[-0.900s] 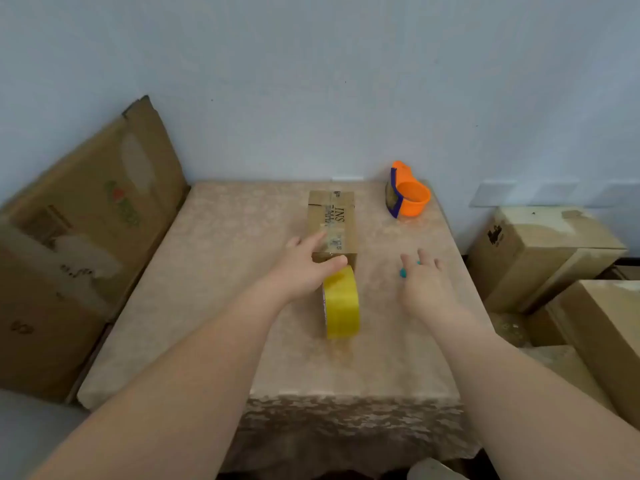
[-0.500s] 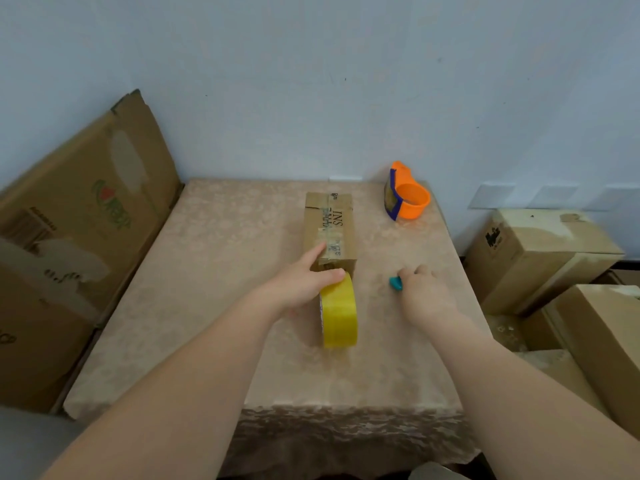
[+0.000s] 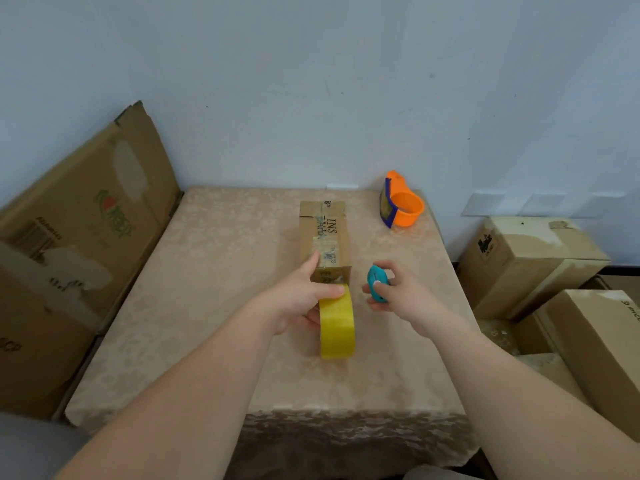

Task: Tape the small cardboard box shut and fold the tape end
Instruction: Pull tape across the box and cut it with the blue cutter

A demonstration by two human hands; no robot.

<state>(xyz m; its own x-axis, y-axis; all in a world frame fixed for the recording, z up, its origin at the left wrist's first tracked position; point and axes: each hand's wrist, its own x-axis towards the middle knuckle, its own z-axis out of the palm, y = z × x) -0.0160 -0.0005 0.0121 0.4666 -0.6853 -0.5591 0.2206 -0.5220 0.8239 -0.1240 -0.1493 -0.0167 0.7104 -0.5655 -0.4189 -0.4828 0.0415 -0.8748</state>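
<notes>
Centre frame, near edge first: my left hand (image 3: pixel 298 303) grips the yellow tape roll (image 3: pixel 336 327) upright on the table (image 3: pixel 207 306), thumb on top, w/ strip running to the box (image 3: pixel 325 240) just beyond. Right hand (image 3: pixel 394 292), centre-right, fingers closed on a teal cutter (image 3: pixel 375 284). Risk: slack tape wrinkles or cutter slips if I cut w/o tension. Orange dispenser (image 3: pixel 401 204) upper right.

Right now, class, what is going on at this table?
A person is taping a small cardboard box on the table. The left hand holds a yellow tape roll at the box's near end. The right hand holds a small teal cutter beside it. An orange tape dispenser stands unused.
</notes>
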